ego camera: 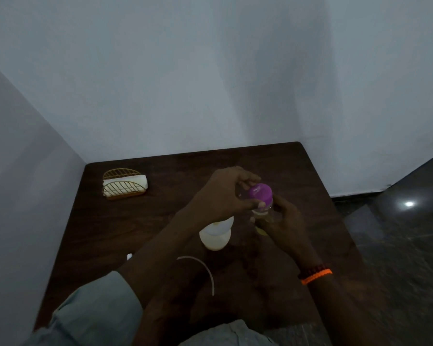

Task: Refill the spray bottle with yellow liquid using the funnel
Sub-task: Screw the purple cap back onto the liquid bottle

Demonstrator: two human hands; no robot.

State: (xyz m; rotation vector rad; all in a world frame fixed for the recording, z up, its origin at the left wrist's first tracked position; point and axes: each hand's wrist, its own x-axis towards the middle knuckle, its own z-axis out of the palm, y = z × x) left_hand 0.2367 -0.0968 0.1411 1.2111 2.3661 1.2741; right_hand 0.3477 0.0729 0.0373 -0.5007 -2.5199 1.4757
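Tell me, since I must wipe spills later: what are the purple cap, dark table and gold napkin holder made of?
Purple round cap: likely smooth plastic, uniform colour with a soft sheen. Dark brown table: wood or wood-look laminate, faint grain showing. Gold napkin holder: apparently metal wire, thin gilt bars.

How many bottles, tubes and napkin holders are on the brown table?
Bottles: 2, a white bottle and a clear one with a purple cap.
Tubes: 1, a curved white tube.
Napkin holders: 1, a gold wire holder.
Total: 4.

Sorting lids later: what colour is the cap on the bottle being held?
Purple cap, seen in the head view.
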